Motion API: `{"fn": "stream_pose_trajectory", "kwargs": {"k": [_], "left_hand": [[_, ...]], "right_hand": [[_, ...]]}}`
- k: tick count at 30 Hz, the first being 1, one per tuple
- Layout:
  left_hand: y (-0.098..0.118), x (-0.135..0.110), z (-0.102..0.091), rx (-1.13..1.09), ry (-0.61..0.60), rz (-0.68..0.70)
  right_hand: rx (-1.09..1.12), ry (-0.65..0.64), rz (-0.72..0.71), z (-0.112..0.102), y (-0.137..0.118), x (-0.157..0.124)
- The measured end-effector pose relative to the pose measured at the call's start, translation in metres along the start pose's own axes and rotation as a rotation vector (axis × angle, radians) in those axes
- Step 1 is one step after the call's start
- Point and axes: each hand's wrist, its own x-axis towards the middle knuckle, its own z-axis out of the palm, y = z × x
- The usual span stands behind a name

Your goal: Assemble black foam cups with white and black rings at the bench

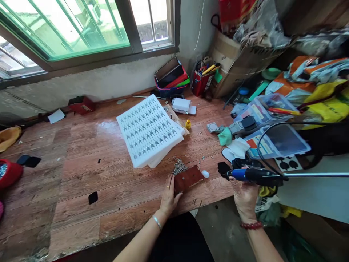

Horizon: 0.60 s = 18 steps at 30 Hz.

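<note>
My left hand [169,198] grips the left end of a reddish-brown board [189,179], fingers along its edge and thumb at the near corner. The board lies flat by the table's front edge and bears a few small marks or parts. Just behind it is a heap of tiny metal screws [180,166], with several scattered to the right. My right hand [245,198] is closed around a blue and black electric screwdriver [247,175], held roughly level with its tip to the left. A black pad [224,169] shows around the tip; whether they touch I cannot tell.
A white foam tray [145,151] with rows of small metal parts lies behind the screws. A yellow bottle [188,124] stands right of it. Clear plastic boxes [286,142] and a black cable [260,140] crowd the right. A red bowl [11,173] sits far left.
</note>
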Motion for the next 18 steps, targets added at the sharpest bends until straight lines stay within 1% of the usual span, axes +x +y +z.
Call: {"fn": "stream_pose_trajectory", "kwargs": {"k": [1,3,5,6,8,9,12,14,15,16,17,18], "left_hand": [[0.002,0.020,0.003,-0.016,-0.007,0.008],[0.007,0.053,0.008,-0.035,-0.010,0.010],[0.011,0.075,0.010,-0.042,-0.004,0.007],[0.013,0.081,0.010,-0.043,-0.002,0.003],[0.015,0.084,0.008,-0.042,0.004,-0.001],[0.016,0.082,0.005,-0.039,0.008,0.000],[0.026,0.073,-0.007,-0.041,0.025,0.025],[0.047,0.071,-0.021,-0.126,0.061,0.017],[0.064,0.073,-0.030,-0.211,0.060,0.001],[0.086,0.077,-0.042,-0.323,0.043,-0.022],[0.112,0.081,-0.054,-0.450,-0.048,-0.028],[0.143,0.085,-0.069,-0.588,-0.190,-0.025]], "right_hand": [[-0.002,-0.039,0.000,-0.001,-0.008,0.009],[0.017,-0.092,0.023,0.000,-0.022,0.018],[0.100,-0.099,0.087,0.001,-0.031,0.018],[0.167,-0.083,0.125,0.000,-0.034,0.017],[0.329,-0.078,0.223,-0.006,-0.041,0.011],[0.408,-0.096,0.276,-0.012,-0.045,0.009],[0.598,-0.247,0.437,-0.039,-0.065,0.002],[0.686,-0.349,0.525,-0.059,-0.083,-0.003],[0.718,-0.395,0.559,-0.068,-0.093,-0.006],[0.741,-0.432,0.587,-0.076,-0.102,-0.010],[0.753,-0.466,0.609,-0.083,-0.111,-0.015],[0.753,-0.496,0.629,-0.088,-0.120,-0.021]]}}
